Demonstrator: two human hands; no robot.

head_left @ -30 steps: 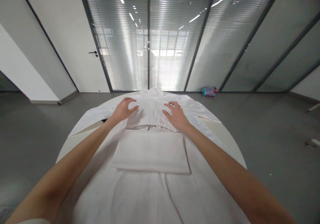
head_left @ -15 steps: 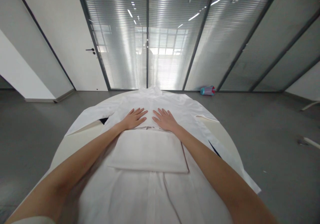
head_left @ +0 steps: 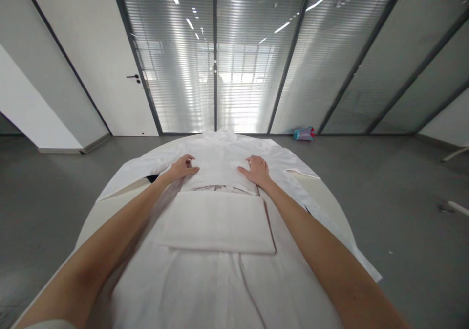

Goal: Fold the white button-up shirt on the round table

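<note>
A white long-sleeved garment [head_left: 220, 290] is spread over the round table, its collar at the far end. On it lies a folded white cloth, with a flat near panel [head_left: 220, 221] and a far panel [head_left: 222, 175] divided by a slightly gaping seam. My left hand [head_left: 182, 166] is at the far left corner of the far panel, fingers curled at its edge and thumb on top. At the far right corner, my right hand [head_left: 256, 169] has its fingers bent round the edge and its thumb over the cloth. The fingertips are partly hidden.
Bare rim of the cream table [head_left: 315, 192] shows beside the right sleeve [head_left: 293, 158]. The left sleeve [head_left: 135, 170] lies over the other side. Behind stand glass partitions with blinds [head_left: 242, 94] and a white door [head_left: 106, 65]. A blue and red patterned object [head_left: 304, 133] lies on the floor.
Both hands lay flat with fingers spread near the middle of the far panel. They have moved apart to its corners, and their fingers have curled round the edges.
</note>
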